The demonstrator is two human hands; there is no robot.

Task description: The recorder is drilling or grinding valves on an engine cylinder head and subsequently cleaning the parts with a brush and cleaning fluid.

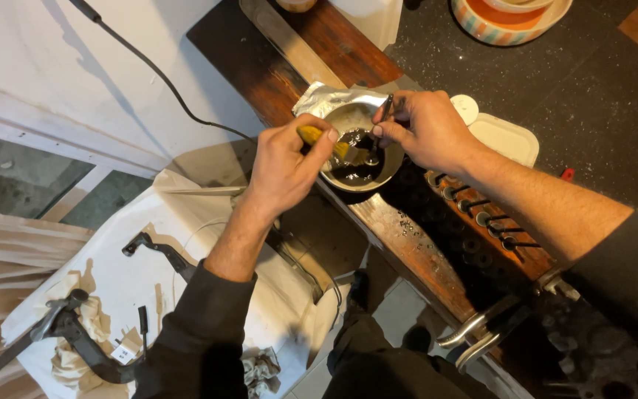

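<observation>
We see a round metal bowl part-filled with a dark glossy liquid, standing on the edge of a long brown wooden bench, and we place everything else from that bowl. Our left hand comes in from the bowl's left, its fingers curled shut around the yellow handle of a small paintbrush, whose dark, wet bristles lie over the liquid inside the bowl. Our right hand reaches in from the bowl's right; thumb and forefinger are pinched together on a thin dark metal bolt held upright over the bowl's far rim, its lower end at or just above the liquid, which of the two we cannot tell. Crumpled silver foil sits under the bowl's far left side. To the right of the bowl, along the bench, a row of dark-headed bolts lies side by side. Just beyond the right hand rests a cream plastic lid. Below and left of the bowl, well apart from it, black metal bracket parts lie on a white cloth.
</observation>
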